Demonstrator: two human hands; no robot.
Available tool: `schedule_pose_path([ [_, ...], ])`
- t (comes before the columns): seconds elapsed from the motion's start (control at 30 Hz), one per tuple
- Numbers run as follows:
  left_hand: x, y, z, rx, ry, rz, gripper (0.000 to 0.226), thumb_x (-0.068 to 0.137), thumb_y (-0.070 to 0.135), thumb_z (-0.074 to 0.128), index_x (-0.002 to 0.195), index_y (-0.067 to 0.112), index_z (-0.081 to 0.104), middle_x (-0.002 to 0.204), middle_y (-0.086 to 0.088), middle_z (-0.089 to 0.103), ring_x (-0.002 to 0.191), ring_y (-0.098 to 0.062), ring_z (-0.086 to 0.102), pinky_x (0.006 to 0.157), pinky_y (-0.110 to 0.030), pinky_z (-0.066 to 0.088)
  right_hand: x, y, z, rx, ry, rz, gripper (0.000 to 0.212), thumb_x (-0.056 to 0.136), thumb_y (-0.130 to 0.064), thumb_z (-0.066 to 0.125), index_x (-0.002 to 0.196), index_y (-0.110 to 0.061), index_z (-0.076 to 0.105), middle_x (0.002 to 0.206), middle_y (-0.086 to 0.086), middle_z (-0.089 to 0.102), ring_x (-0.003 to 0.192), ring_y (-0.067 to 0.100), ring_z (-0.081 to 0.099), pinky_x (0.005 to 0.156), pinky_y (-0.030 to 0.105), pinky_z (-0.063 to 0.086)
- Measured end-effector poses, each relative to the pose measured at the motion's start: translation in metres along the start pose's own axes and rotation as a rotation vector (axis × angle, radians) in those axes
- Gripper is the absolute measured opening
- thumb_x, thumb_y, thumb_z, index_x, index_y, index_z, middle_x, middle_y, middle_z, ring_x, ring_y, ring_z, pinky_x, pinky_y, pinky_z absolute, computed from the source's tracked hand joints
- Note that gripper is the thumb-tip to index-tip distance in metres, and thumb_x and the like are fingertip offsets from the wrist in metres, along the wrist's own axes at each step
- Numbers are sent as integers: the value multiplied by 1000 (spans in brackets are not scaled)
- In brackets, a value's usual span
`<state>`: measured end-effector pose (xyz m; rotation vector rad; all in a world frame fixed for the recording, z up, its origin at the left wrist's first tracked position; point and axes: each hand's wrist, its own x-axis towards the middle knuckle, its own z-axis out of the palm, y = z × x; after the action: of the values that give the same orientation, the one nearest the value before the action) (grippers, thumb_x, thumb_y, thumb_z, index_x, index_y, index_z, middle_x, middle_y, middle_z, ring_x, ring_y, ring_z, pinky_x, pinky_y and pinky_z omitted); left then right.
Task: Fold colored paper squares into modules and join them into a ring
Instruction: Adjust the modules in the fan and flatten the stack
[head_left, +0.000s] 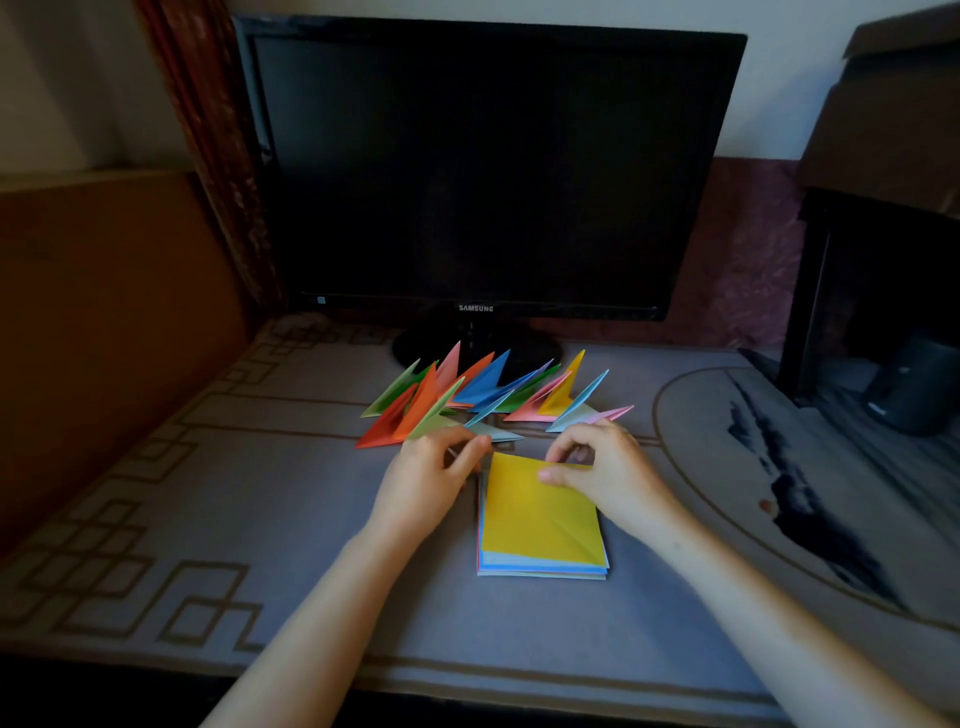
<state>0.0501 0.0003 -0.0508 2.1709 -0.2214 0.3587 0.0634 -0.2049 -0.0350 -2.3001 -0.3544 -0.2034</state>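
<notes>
**Q:** What fills most of the view?

**A:** A monitor (483, 171) with a black screen. In front of it a table (249, 519) spreads toward the person, covered with a grey cloth that has a line pattern.

**Q:** Where is the paper?

**A:** Just in front of the monitor's foot is a row of folded modules (483, 395). They are pointed shapes in green, orange, pink, blue and yellow, and they overlap one another. Further out from the monitor, nearer the person, a stack (543, 570) of squares lies flat, with blue and pink edges showing at its near side. On top of it lies a yellow sheet (535, 512). A diagonal crease runs to its corner farthest from the monitor on the right.

**Q:** And the hands?

**A:** Both bare arms reach in toward the monitor, one on each side of the stack. The right hand (608, 467) is at the sheet's edge on the monitor's side. Its thumb presses on the yellow and its forefinger curls over the edge, so the two pinch the paper between them. The other fingers are curled. The left hand (431, 478) sits at the sheet's left corner on the monitor's side, with its fingers narrowly curled. I cannot tell whether they hold that corner or only touch it.
</notes>
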Motion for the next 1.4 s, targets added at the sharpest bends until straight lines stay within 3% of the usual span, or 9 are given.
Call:
schedule_pose_path([
  [0.13, 1, 1, 0, -40, 1, 12, 20, 89, 39, 57, 71, 33, 62, 73, 10, 65, 65, -6, 59, 67, -32, 49, 4, 0, -2, 191, -10, 24, 19, 70, -16, 81, 67, -24, 64, 68, -8, 62, 63, 3, 52, 63, 18, 38],
  [0.3, -4, 20, -1, -296, -63, 28, 10, 82, 20, 70, 80, 28, 66, 78, 11, 64, 71, 4, 56, 66, -8, 41, 4, -3, -6, 456, 97, 26, 15, 74, -2, 75, 75, -10, 62, 71, 7, 62, 58, 0, 54, 57, 10, 39],
  [0.67, -2, 22, -3, -499, -59, -26, 21, 78, 9, 74, 92, 22, 66, 73, 7, 69, 69, -1, 65, 62, -15, 50, -4, -13, -5, 714, 117, 56, 15, 80, 4, 66, 77, -8, 57, 70, 6, 59, 49, -4, 54, 45, 7, 36],
  [0.8, -1, 20, -3, -525, -70, -31, 19, 80, 5, 70, 95, 15, 67, 86, 4, 70, 75, -7, 68, 63, -22, 55, -7, -8, -3, 674, 83, 21, 8, 83, -9, 65, 90, -10, 60, 76, 9, 63, 58, 2, 57, 48, 12, 40],
  [0.87, -1, 19, -4, -579, -53, -69, 18, 81, 3, 68, 96, 12, 66, 85, 1, 70, 69, -10, 67, 54, -25, 55, -8, -6, -3, 635, 76, -40, 20, 87, -19, 59, 105, -13, 61, 85, 6, 66, 70, 5, 59, 58, 13, 44],
  [0.97, 0, 20, -6, -636, -16, -86, 16, 84, 1, 64, 94, 14, 66, 77, 10, 71, 64, -6, 63, 47, -22, 52, -10, -6, -8, 617, 40, -162, 26, 94, -1, 47, 113, -11, 62, 105, 5, 66, 95, 7, 61, 82, 16, 45],
  [1.1, 0, 21, -9, -698, 1, -125, 17, 86, 2, 61, 92, 18, 64, 69, 9, 70, 59, -4, 62, 47, -19, 50, -9, 2, -7, 503, -47, -244, 62, 58, 9, 33, 99, -18, 71, 125, -1, 55, 124, 14, 46, 99, 41, 41],
  [1.23, -1, 21, -9, -703, -18, -117, 17, 87, 3, 61, 93, 18, 65, 70, 9, 70, 60, -4, 62, 48, -19, 50, -9, 8, -3, 358, -75, -248, 52, 68, 0, 56, 101, -38, 70, 132, -19, 47, 132, 12, 37, 108, 55, 28],
  [1.4, -1, 23, -9, -730, -50, -109, 16, 88, 1, 58, 91, 15, 65, 82, 4, 68, 63, -4, 63, 49, -18, 51, -7, 3, -3, 434, -44, -233, 30, 66, -16, 78, 90, -34, 74, 126, -13, 53, 122, 5, 46, 104, 37, 36],
])
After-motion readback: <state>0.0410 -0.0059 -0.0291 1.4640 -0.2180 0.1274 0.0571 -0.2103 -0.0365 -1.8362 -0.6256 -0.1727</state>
